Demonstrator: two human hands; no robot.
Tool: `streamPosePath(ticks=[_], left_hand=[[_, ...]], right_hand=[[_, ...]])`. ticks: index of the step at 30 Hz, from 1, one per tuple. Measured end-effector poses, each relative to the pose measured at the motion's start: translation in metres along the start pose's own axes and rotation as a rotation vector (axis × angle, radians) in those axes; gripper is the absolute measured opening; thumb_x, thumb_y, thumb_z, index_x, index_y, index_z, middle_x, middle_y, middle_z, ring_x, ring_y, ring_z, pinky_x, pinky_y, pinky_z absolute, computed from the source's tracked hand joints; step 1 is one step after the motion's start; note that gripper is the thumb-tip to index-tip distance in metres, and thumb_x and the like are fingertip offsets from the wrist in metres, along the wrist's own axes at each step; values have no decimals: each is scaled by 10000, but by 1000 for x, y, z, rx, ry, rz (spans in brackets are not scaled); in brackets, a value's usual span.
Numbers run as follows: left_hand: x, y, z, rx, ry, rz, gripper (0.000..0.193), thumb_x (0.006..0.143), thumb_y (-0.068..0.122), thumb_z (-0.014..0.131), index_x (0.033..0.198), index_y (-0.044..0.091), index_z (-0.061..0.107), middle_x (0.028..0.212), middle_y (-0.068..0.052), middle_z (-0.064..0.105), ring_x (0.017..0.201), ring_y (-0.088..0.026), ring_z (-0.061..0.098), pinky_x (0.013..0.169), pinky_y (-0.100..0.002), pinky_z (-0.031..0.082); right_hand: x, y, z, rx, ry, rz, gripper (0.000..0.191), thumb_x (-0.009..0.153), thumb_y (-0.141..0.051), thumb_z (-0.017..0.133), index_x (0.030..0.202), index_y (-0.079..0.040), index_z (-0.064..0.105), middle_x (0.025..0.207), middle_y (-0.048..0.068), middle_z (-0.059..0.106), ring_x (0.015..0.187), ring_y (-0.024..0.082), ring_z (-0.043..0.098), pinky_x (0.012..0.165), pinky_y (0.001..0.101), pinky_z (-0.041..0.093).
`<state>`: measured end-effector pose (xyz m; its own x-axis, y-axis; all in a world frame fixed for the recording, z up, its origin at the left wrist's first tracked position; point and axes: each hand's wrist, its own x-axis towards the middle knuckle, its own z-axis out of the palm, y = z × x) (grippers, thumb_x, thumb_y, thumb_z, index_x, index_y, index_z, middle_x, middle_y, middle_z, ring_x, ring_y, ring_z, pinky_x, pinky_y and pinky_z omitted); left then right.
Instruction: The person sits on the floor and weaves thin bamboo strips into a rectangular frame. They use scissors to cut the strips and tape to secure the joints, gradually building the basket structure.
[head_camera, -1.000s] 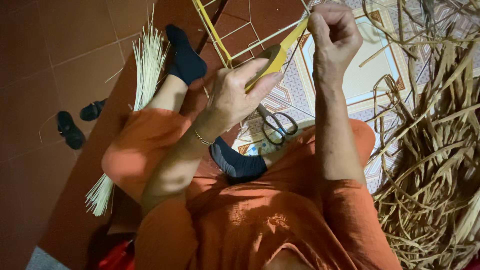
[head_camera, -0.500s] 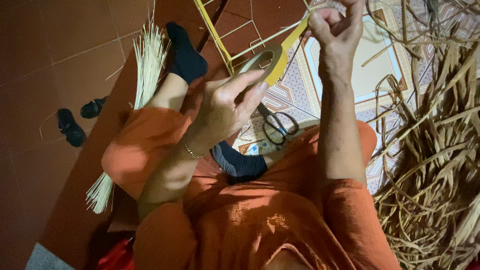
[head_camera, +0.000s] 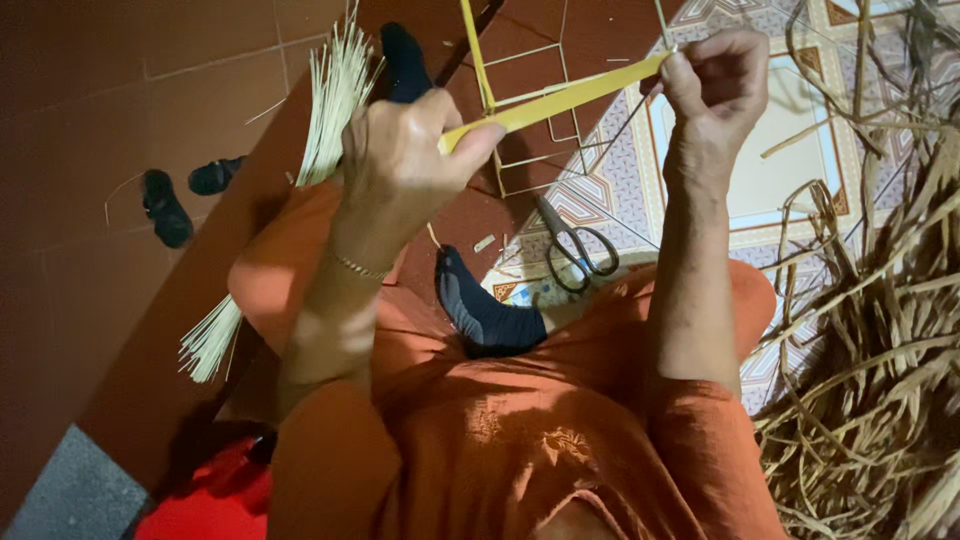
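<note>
Strip (head_camera: 560, 100), flat and yellow, is held taut between both hands above the lap: the left hand (head_camera: 405, 165) is closed on its lower end between thumb and fingers, and the right hand (head_camera: 715, 85) is pinched shut on its upper end. Just behind the strip a frame (head_camera: 520, 110) of thin yellow sticks is seen, its top cut off by the picture's edge. Below the strip, between the forearms, scissors (head_camera: 575, 245) lie on a patterned mat (head_camera: 780, 190), and a dark-socked foot (head_camera: 485, 315) is tucked under the lap. Beyond the left hand a second socked foot (head_camera: 405, 60) is partly hidden by the knuckles, and beside it a bundle (head_camera: 300, 170) of pale thin splints lies across the red tile floor (head_camera: 120, 120). Further out from the left wrist two dark sandals (head_camera: 180, 195) are seen. Outside the right arm a heap (head_camera: 880, 350) of dry brown leaves is piled, its far edge cut off. No labels or signs can be made out.
</note>
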<state>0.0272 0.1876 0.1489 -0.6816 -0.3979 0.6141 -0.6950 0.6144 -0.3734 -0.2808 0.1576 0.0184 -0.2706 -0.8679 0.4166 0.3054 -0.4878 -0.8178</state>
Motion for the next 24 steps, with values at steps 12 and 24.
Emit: streamPosePath(ticks=[12, 24], left_hand=[[-5, -4, 28, -416, -199, -488, 420, 967, 429, 865, 855, 65, 688, 625, -80, 609, 518, -222, 601, 498, -417, 467], [-4, 10, 32, -234, -84, -160, 161, 1034, 49, 709, 1192, 37, 688, 1083, -101, 568, 698, -132, 670, 526, -292, 546]], right_hand=[[-1, 1, -5, -95, -75, -39, 158, 1110, 22, 733, 1183, -21, 599, 1037, 109, 688, 912, 196, 700, 855, 335, 609], [3, -16, 1, -732, -284, -343, 180, 1118, 126, 585, 1203, 10, 693, 1079, 129, 659, 890, 169, 687, 772, 267, 590]])
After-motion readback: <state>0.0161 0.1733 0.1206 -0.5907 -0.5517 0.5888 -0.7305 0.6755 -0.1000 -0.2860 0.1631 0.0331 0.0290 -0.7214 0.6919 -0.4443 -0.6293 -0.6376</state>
